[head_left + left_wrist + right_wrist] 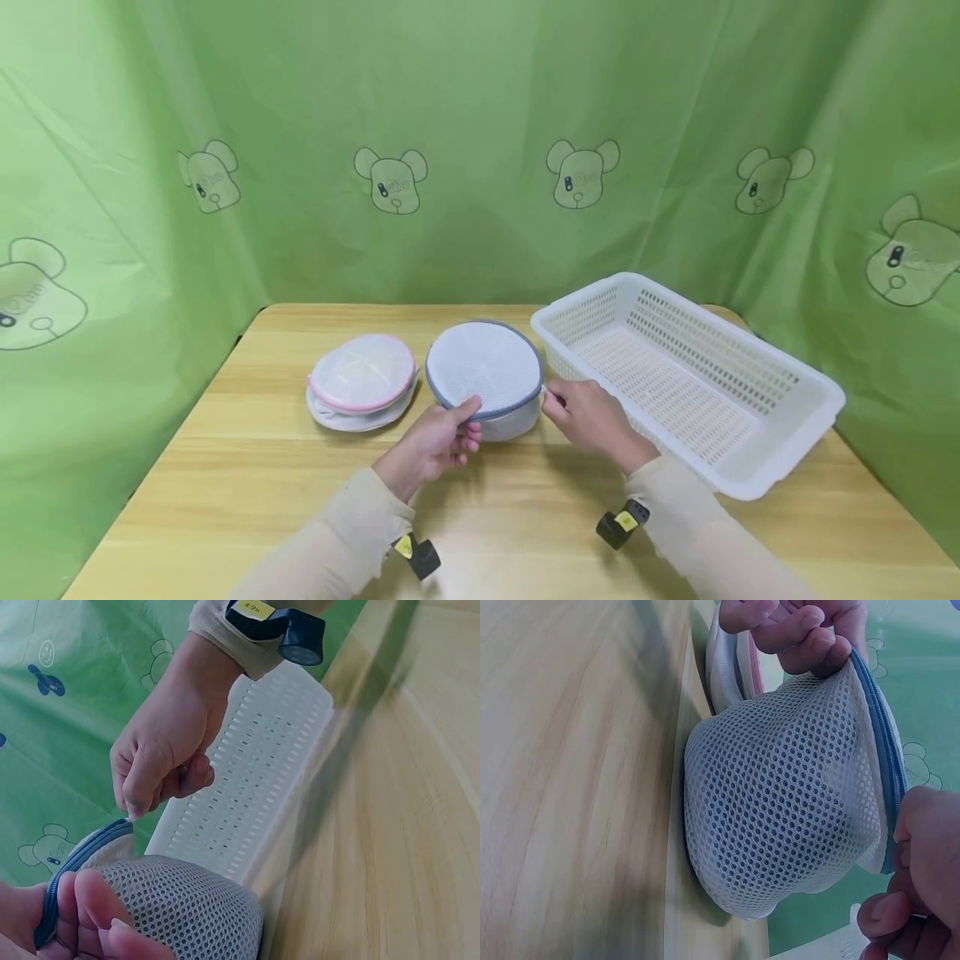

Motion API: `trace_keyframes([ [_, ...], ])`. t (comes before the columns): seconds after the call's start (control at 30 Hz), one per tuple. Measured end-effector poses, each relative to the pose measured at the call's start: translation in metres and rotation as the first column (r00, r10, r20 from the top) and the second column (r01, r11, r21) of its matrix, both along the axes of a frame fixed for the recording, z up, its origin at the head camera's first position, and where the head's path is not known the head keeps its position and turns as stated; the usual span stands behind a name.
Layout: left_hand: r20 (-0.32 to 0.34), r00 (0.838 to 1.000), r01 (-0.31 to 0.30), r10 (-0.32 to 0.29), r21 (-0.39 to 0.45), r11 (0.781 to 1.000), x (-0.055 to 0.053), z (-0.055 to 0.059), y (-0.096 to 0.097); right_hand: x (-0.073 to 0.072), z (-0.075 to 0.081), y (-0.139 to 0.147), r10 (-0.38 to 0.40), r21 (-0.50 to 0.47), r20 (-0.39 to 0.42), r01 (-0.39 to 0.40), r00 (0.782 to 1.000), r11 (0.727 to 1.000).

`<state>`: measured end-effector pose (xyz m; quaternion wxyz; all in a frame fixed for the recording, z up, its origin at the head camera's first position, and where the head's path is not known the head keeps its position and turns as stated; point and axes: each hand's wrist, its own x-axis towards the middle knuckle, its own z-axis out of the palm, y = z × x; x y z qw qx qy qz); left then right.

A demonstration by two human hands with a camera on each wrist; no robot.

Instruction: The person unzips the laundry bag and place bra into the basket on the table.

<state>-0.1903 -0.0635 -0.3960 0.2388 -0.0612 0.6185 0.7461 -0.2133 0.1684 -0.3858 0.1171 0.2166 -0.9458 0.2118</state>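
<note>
- Green curtain (480, 75) round the back and sides, printed with six bear heads (579, 179); the lettering on their faces is too faint to read.
- One wood-grain table (510, 542).
- One white slotted basket (663, 387), at 3 o'clock from the blue-edged bag (484, 362).
- That bag, one round pale mesh piece with a blue zipped edge, sits toward 12 o'clock from the table's middle.
- One pink-edged bag (363, 371), at 9 o'clock from the blue-edged one, over a white layer (360, 422); whether that layer is a separate bag I cannot tell.
- Two hands, apart: the left hand (437, 442) grips the blue edge near 6 o'clock, thumb on top, fingers curled below; the right hand (596, 415) pinches the zip's end near 4 o'clock.
- Two black wrist cameras (615, 532), one per sleeve.
- Two yellow labels (626, 521) on them, writing too small to make out.
</note>
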Motion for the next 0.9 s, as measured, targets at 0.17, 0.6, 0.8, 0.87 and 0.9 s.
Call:
trace_keyframes([
  [0.17,-0.019,1.0,0.003,-0.003,0.001,1.0,0.0,-0.001,-0.001,0.0,0.0,0.0,0.008,0.0,0.0,-0.008,1.0,1.0],
  [0.6,-0.045,0.999,0.031,-0.031,-0.008,0.999,0.001,-0.002,-0.005,0.002,-0.004,0.006,-0.001,-0.019,-0.005,0.001,1.0,1.0],
  [0.8,-0.048,0.999,-0.012,0.011,-0.026,1.0,0.001,-0.003,-0.007,0.003,-0.007,0.005,-0.008,-0.022,-0.001,0.008,1.0,1.0],
  [0.87,-0.052,0.998,-0.03,0.028,-0.032,0.999,-0.001,-0.003,-0.009,0.002,-0.007,0.005,-0.007,-0.021,-0.011,0.007,1.0,1.0],
  [0.9,-0.054,0.998,-0.039,0.037,-0.035,0.999,-0.002,-0.002,-0.01,0.002,-0.007,0.005,-0.006,-0.018,-0.015,0.006,1.0,1.0],
])
